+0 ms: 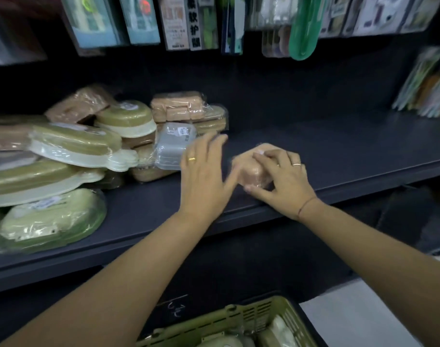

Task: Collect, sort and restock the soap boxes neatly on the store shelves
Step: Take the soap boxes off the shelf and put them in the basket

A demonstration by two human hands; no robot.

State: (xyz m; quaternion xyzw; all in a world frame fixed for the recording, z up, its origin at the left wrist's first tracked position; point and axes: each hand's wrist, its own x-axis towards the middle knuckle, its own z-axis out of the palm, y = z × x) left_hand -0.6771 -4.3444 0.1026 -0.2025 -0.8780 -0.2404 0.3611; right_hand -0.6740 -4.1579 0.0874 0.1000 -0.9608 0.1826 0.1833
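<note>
Just right of the frame's centre, the right hand (pixel 281 176) grips a pinkish soap box (pixel 254 172) in clear wrap, fingers curled over its top and thumb at its near edge. The box sits on the dark shelf (pixel 339 151), close to the front lip. The left hand (pixel 203 176) is open beside it with its fingers spread and straight, reaching toward the upper left. Motion blur hides whether its thumb touches the pink box.

Just beyond the left fingertips lies a grey soap box (pixel 175 144), leaning against a stack of tan boxes (pixel 176 106). Further toward the left edge of the frame, a loose heap of green and cream soap boxes (pixel 71 146) tilts at several angles. A green basket (pixel 241 319) at the bottom of the frame holds more stock. Hanging packets (pixel 178 21) fill the top.

The main risk, as I judge it, is the front lip. The pink box rests so near it that a careless release or a nudge from the left thumb could tip it off the shelf, and it might miss the basket. The wrap looks slick, so the box may slide instead of staying where it is set. The left hand is the second worry: its outstretched fingers are close to the grey box, and a push there could unsettle the tan stack behind. The slanted heap at the left looks ready to slump forward if anything bumps it. Sorting could also go astray if the pink box is left apart from its like.
</note>
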